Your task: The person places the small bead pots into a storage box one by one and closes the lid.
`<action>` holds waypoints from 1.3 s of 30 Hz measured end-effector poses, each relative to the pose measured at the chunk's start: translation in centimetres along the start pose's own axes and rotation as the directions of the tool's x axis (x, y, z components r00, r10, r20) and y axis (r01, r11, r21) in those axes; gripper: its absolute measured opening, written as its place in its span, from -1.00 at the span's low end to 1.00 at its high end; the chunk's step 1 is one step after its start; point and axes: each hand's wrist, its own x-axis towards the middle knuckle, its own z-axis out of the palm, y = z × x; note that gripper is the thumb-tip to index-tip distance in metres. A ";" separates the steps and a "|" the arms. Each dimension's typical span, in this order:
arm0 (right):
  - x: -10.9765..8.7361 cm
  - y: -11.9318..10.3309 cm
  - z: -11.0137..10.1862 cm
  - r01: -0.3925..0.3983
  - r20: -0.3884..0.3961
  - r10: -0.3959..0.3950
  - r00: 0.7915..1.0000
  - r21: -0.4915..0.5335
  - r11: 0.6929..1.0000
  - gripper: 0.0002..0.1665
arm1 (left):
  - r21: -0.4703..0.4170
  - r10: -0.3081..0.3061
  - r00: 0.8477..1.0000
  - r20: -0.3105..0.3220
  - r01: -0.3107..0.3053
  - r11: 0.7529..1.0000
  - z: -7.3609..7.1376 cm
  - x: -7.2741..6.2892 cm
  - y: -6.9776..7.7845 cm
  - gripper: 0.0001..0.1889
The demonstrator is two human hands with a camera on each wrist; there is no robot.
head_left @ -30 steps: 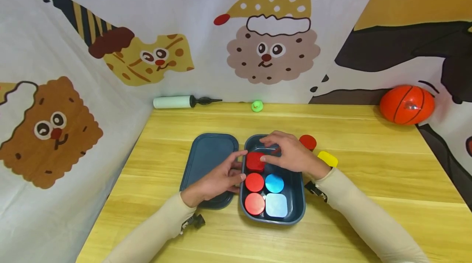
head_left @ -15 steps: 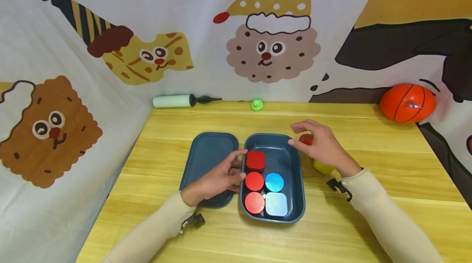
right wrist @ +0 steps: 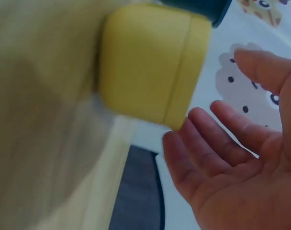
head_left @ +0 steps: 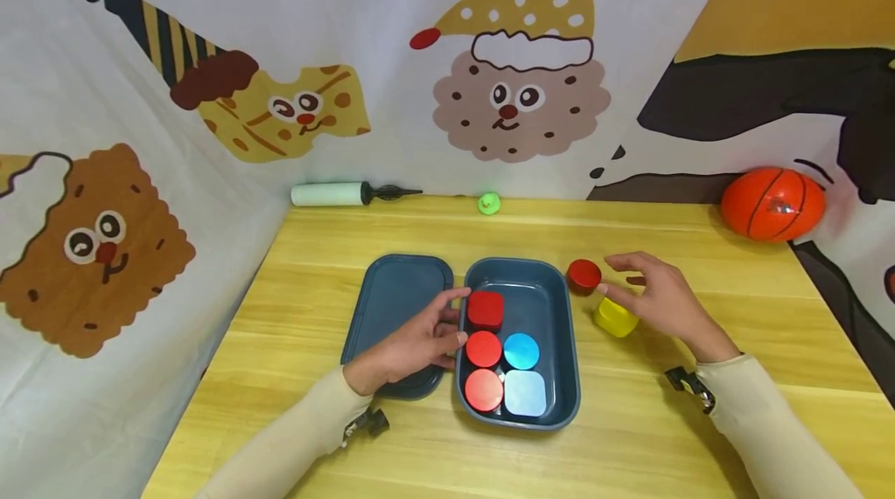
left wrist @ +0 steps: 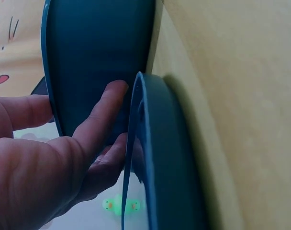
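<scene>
A dark blue rectangular box (head_left: 537, 293) holds a red squarish container (head_left: 485, 309), two round red containers, a round blue container (head_left: 520, 350) and a pale blue squarish one (head_left: 525, 392). My left hand (head_left: 414, 342) touches the box's left side, its fingers spread along the wall and rim. To the right of the box, my right hand (head_left: 660, 297) hovers with nothing in it, fingers loosely bent. Below its thumb stands a yellow lidded container (right wrist: 145, 64), apart from the palm in the right wrist view. Just beyond sits another round red container (head_left: 583, 276).
A flat dark blue lid (head_left: 402, 293) lies left of the box, partly under my left forearm. Along the back edge are a pale green hand pump (head_left: 331, 194) and a green rubber duck (head_left: 489, 204). An orange ball (head_left: 772, 204) sits at the back right.
My right hand has drawn out from over the box and moved right, past the round red container to the yellow one. My left hand has stayed at the box's side.
</scene>
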 end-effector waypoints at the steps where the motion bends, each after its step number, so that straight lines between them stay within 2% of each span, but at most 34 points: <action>1: -0.2 0.3 0.0 -0.011 0.016 0.011 1.000 -0.002 1.000 -0.29 | 0.002 -0.002 1.000 -0.001 0.002 1.000 0.0 0.0 -0.1 -0.19; 9: -1.4 1.6 0.3 -0.069 0.155 0.078 0.985 -0.062 0.996 -0.05 | 0.000 0.002 1.000 -0.001 -0.002 1.000 -0.1 0.0 -0.2 -0.20; 14: -1.7 1.6 0.4 -0.063 0.174 0.081 0.981 -0.102 0.993 0.06 | -0.002 0.000 1.000 -0.002 0.000 1.000 -0.1 0.0 -0.2 -0.20; 20: -2.1 1.5 0.5 -0.051 0.193 0.070 0.979 -0.102 0.993 -0.01 | 0.008 -0.006 1.000 -0.005 0.006 1.000 0.0 0.0 -0.2 -0.20; 31: -1.8 1.3 -0.2 -0.009 0.135 0.018 0.991 -0.065 0.998 -0.24 | 0.016 -0.002 1.000 0.002 0.002 1.000 -0.2 0.0 -0.1 -0.20; 39: -0.6 -0.3 -0.9 0.040 0.059 -0.037 0.998 -0.044 0.998 -0.32 | 0.025 -0.007 1.000 -0.008 0.007 1.000 -0.2 0.0 -0.4 -0.21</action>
